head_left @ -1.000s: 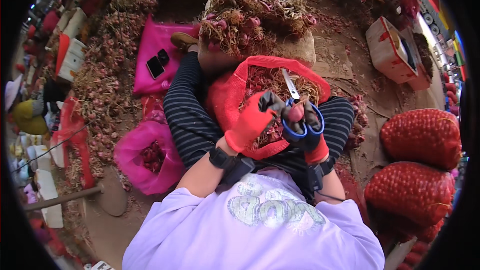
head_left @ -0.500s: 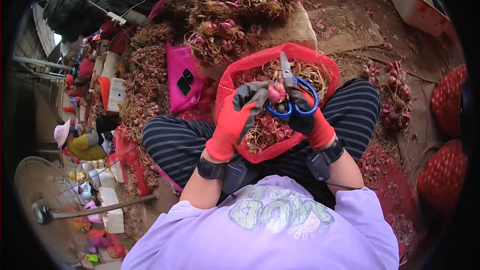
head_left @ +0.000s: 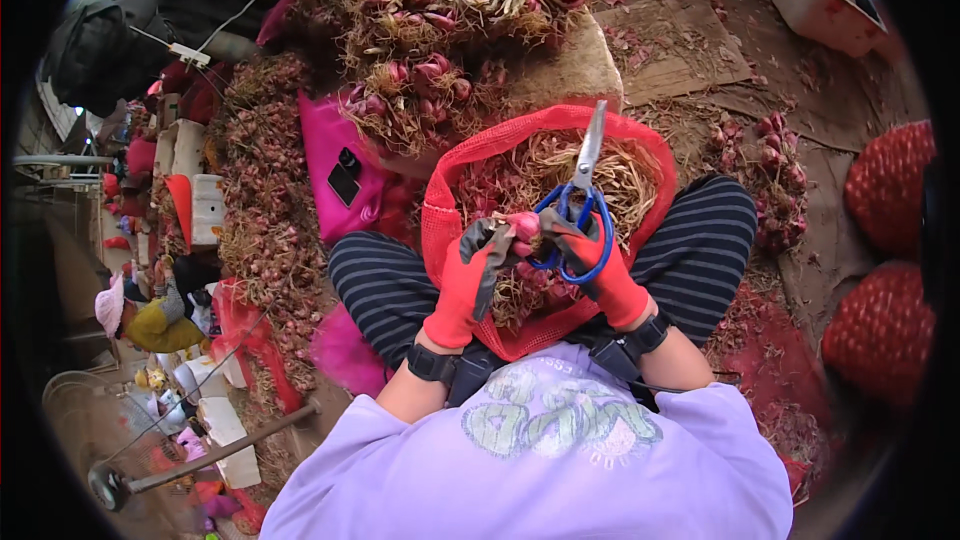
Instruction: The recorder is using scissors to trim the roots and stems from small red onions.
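Observation:
My left hand, in a red glove with dark grey palm and fingers, pinches a pink shallot bulb. Close against the bulb's other side is my right hand, gloved the same way. It holds scissors by their blue handles, blades pointing away from me and looking nearly closed. Both hands are over a red mesh bag that stands open between my crossed legs. Inside it lie dry stalks and loose reddish skins; the right hand's fingertips are partly hidden by the handles.
Bunched shallots lie on a pale block ahead. A phone rests on pink plastic at left, beside a long shallot heap. Full red mesh sacks stand at right. A person in a pink hat sits far left.
Both hands have come lower in the view. The shallot, earlier upright against the scissors, is now tilted in my left fingers, and the scissors have swung to point slightly right.

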A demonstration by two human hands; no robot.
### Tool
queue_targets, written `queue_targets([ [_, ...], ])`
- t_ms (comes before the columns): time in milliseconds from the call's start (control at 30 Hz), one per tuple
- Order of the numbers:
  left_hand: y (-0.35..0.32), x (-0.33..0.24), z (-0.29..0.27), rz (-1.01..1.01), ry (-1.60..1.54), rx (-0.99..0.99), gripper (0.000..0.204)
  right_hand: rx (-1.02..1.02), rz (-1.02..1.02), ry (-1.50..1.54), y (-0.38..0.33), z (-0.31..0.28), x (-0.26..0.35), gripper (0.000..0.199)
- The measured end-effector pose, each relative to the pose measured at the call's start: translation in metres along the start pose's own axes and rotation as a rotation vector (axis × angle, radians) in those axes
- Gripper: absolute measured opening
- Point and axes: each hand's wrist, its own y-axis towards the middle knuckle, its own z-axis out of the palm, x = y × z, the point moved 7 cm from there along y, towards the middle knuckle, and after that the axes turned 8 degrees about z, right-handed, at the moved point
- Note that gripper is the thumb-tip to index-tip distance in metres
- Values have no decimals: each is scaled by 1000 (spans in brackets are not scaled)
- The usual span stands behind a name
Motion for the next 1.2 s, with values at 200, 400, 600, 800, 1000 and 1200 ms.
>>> queue_targets([
  [200,19,17,-26,-17,84,-9,27,27,208,110,19,10,-7,24],
  [400,33,14,-33,-133,25,52,30,-35,160,-241,31,10,38,28],
  [600,45,-5,-41,-173,0,79,34,-77,319,-139,33,32,39,29],
  [800,55,-18,-43,-34,106,139,32,-148,415,76,23,37,18,29],
  [1000,36,28,-28,-221,-391,470,17,-186,391,119,5,39,18,29],
  [1200,29,3,-20,-144,-396,309,15,-75,464,565,-3,49,13,44],
])
